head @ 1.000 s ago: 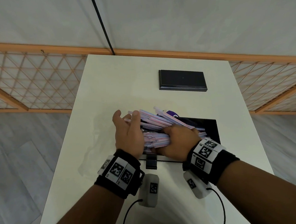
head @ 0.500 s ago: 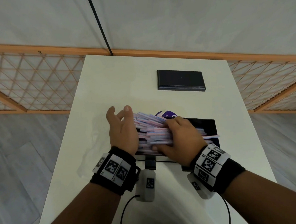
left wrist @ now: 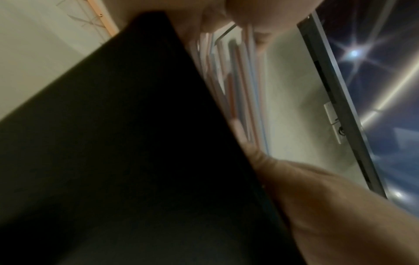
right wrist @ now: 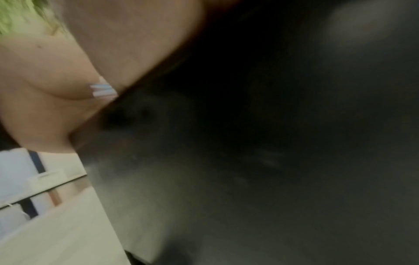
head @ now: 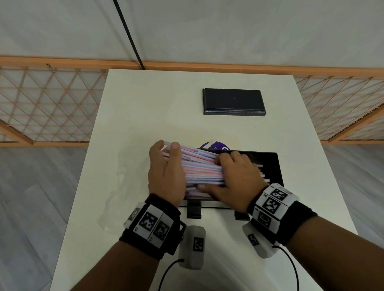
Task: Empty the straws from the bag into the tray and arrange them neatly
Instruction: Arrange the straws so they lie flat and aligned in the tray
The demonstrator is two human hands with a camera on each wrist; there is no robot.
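Observation:
A thick bundle of pink, blue and white straws (head: 199,169) lies across the left part of the black tray (head: 270,164), its left ends sticking out past the rim. My left hand (head: 165,170) stands on edge with straight fingers, its palm pressed flat against those left ends. My right hand (head: 231,175) grips the bundle from above, fingers over it and thumb under the near side. Behind the straws a purple-printed piece of the bag (head: 216,145) peeks out. The left wrist view shows the straws (left wrist: 240,80) blurred beside the dark tray wall. Striped straw ends (right wrist: 104,90) show between my right fingers.
A second black rectangular tray (head: 233,102) lies farther back on the white table (head: 138,108). Crumpled clear plastic (head: 119,191) sits on the table left of my left hand. An orange lattice fence (head: 36,106) runs behind the table.
The straws, splayed and tilted a second ago, are now squared into a tighter bundle. My left hand has straightened and pushed against their ends; my right hand has kept its grip.

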